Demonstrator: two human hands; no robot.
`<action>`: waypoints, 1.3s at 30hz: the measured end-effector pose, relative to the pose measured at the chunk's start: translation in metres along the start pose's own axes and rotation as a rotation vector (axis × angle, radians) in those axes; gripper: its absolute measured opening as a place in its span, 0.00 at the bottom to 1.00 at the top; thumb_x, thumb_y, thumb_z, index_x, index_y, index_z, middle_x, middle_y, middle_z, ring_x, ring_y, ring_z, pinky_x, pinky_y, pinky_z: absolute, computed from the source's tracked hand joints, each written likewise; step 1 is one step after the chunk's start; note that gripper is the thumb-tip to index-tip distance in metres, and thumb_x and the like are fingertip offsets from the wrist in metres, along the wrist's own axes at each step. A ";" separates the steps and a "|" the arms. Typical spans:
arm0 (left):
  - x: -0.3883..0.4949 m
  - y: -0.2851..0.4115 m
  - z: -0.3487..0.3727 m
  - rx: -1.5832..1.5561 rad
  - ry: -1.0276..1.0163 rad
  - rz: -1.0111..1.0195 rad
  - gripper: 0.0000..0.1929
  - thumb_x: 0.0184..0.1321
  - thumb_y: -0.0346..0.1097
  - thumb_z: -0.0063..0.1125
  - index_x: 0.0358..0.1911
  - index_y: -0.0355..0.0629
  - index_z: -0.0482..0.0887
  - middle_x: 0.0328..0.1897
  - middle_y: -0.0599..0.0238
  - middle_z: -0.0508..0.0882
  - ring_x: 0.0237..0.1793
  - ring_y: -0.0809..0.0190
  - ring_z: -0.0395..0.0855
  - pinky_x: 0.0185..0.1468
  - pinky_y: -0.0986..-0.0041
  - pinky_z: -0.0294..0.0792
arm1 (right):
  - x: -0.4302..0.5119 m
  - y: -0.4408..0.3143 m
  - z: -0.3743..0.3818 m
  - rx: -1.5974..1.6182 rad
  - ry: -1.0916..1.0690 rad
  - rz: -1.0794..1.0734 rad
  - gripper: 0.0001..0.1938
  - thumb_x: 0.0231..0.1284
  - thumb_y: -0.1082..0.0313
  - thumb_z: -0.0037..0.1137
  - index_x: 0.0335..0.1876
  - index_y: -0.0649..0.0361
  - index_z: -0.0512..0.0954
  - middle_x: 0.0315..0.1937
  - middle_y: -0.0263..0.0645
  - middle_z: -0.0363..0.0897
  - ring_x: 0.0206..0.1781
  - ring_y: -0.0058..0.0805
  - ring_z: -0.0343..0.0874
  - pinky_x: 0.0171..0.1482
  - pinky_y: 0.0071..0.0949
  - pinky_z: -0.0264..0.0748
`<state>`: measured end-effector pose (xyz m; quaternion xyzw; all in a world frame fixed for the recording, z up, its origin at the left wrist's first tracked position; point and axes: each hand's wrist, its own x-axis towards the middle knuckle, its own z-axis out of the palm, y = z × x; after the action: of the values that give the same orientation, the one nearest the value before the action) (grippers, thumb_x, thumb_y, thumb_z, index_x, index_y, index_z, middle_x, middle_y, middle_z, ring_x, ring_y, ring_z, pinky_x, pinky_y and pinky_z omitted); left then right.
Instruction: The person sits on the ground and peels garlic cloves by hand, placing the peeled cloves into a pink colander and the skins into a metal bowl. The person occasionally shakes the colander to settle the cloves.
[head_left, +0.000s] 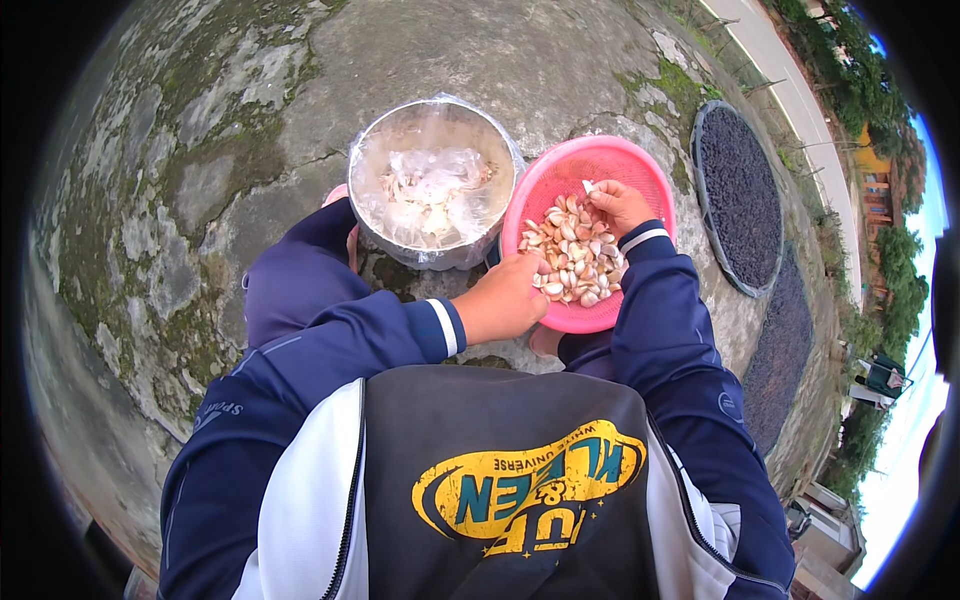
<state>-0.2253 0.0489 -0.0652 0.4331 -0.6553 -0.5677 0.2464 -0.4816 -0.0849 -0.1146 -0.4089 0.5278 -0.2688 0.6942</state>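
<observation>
Unpeeled garlic cloves lie heaped in a pink plastic mesh basket. Over the far right part of the heap, my right hand pinches a small white piece of garlic between thumb and fingers; whether it is clove or skin cannot be told. My left hand reaches across the basket's near left rim, its fingertips curled beside the cloves. What lies in those fingers is hidden. Left of the basket stands a round pail lined with clear plastic, with pale garlic bits or skins inside.
Rough, mossy concrete surrounds my feet. To the right are a round tray of dark granular material and a dark spread of similar material. A paved road runs beyond, past trees and buildings. My knee is close to the pail.
</observation>
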 end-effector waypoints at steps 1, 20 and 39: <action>0.000 -0.001 0.000 -0.001 0.004 -0.010 0.20 0.52 0.35 0.54 0.48 0.36 0.70 0.45 0.46 0.73 0.42 0.52 0.75 0.48 0.66 0.68 | -0.006 -0.008 0.012 0.124 -0.089 -0.060 0.05 0.56 0.71 0.55 0.35 0.63 0.75 0.29 0.36 0.77 0.30 0.23 0.75 0.35 0.21 0.73; 0.002 0.000 0.007 0.042 0.000 0.022 0.20 0.50 0.35 0.54 0.47 0.35 0.71 0.45 0.46 0.74 0.44 0.50 0.75 0.50 0.64 0.67 | -0.016 -0.011 0.018 0.289 -0.036 0.053 0.05 0.60 0.71 0.49 0.30 0.64 0.73 0.25 0.39 0.77 0.23 0.24 0.74 0.29 0.22 0.73; -0.009 -0.009 0.001 0.122 -0.133 0.149 0.21 0.47 0.33 0.50 0.46 0.31 0.73 0.43 0.38 0.77 0.42 0.40 0.77 0.49 0.59 0.69 | 0.121 -0.022 0.223 -1.651 -0.224 -0.252 0.10 0.52 0.67 0.50 0.38 0.58 0.80 0.35 0.50 0.79 0.42 0.46 0.78 0.46 0.37 0.73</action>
<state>-0.2189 0.0576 -0.0720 0.3588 -0.7340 -0.5342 0.2172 -0.2316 -0.1307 -0.1336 -0.8655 0.4333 0.1701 0.1851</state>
